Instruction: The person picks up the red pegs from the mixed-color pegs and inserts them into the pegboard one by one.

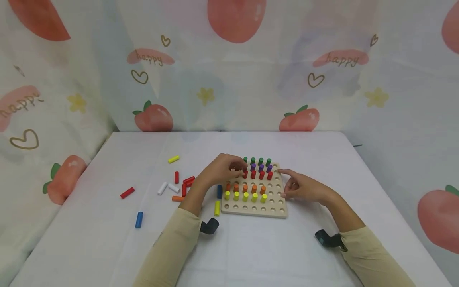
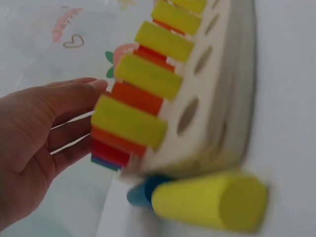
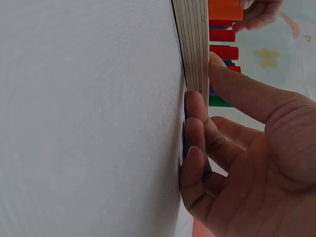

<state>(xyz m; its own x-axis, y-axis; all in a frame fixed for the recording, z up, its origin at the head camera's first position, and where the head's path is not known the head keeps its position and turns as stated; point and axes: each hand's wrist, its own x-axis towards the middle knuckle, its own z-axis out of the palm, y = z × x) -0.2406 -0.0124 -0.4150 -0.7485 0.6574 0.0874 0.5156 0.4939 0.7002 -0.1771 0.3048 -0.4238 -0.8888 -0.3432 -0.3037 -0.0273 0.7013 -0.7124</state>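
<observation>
A wooden pegboard (image 1: 254,212) lies on the table with rows of yellow, orange, red, purple and green pegs standing in its holes. My left hand (image 1: 224,167) reaches over its left part, fingertips beside the leftmost red peg (image 1: 245,174). In the left wrist view, that hand (image 2: 44,128) is behind the yellow pegs (image 2: 128,121), which hide its fingertips, so a grip on a peg cannot be made out. At the board's right edge, my right hand (image 1: 305,187) holds on; in the right wrist view its thumb (image 3: 237,89) touches the edge and its other fingers curl against the side.
Loose pegs lie left of the board: a yellow peg (image 1: 216,208) and a blue peg (image 1: 219,191) close by, white pegs (image 1: 162,188), several red ones (image 1: 177,177), and an orange one (image 1: 177,198). Farther left are a red peg (image 1: 127,193) and a blue peg (image 1: 139,220).
</observation>
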